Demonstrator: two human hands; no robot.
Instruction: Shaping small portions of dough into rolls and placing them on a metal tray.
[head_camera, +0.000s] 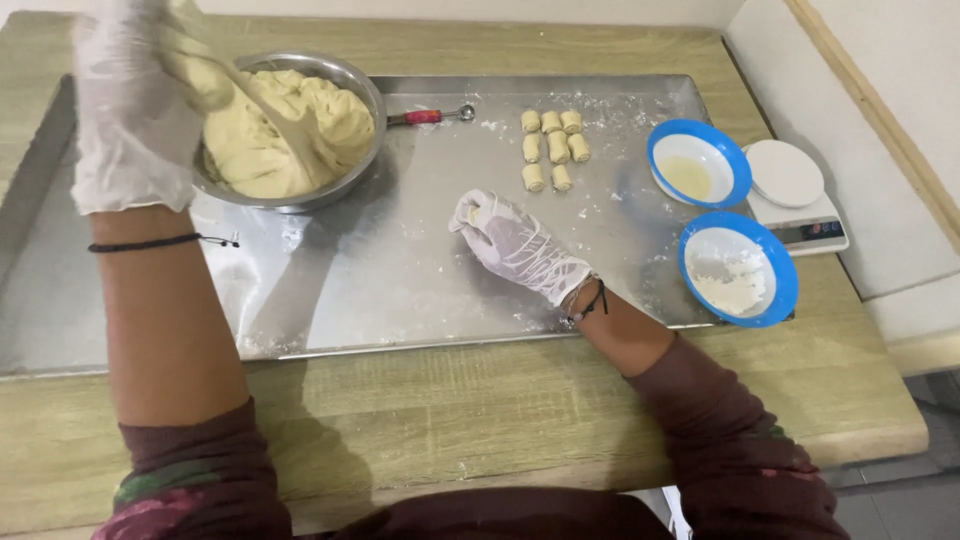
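Observation:
My left hand (130, 100), in a thin clear glove, is raised over the metal tray's left side and grips a stretched piece of dough (205, 75) pulled up from the pale yellow dough mass (290, 125) in a steel bowl (365, 95). My right hand (515, 245), also gloved, rests low on the floured metal tray (400, 270), fingers curled on a small dough piece (475, 212). Several small rolled dough pieces (552, 148) lie in rows beyond it.
A red-handled scoop (430, 116) lies beside the bowl. Two blue bowls stand at the right, one with a yellowish liquid (698, 165), one with white flour (738, 270). A white kitchen scale (800, 200) sits at the wooden table's (500, 420) right edge, near a wall.

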